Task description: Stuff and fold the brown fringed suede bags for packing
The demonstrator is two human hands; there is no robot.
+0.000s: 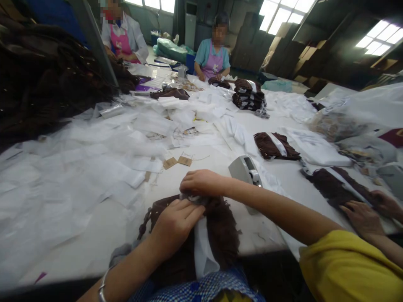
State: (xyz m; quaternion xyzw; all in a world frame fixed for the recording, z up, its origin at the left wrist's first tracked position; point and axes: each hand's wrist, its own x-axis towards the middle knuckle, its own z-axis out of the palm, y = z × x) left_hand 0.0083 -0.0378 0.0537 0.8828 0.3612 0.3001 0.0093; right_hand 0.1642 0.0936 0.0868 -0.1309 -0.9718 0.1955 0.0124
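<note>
A dark brown fringed bundle (pixel 225 222) lies in front of me at the table's near edge, with braided cord at its left side. A white paper or plastic strip (pixel 201 245) runs lengthwise over its middle and hangs toward my blue checked apron. My left hand (pixel 176 222) rests on the bundle, fingers together and closed on the strip. Just beyond it, my right hand (pixel 198 183) is curled over the strip's far end, fingertips bent down and partly hidden. A grey tape dispenser (pixel 244 170) stands behind my right forearm.
Loose white sheets (pixel 94 167) cover the table's left side. Two brown tags (pixel 184 160) lie ahead. Banded brown bundles (pixel 277 146) sit to the right, others are stacked (pixel 248 94) farther back. A co-worker's hands (pixel 362 216) handle another bundle at right. Two people work across the table.
</note>
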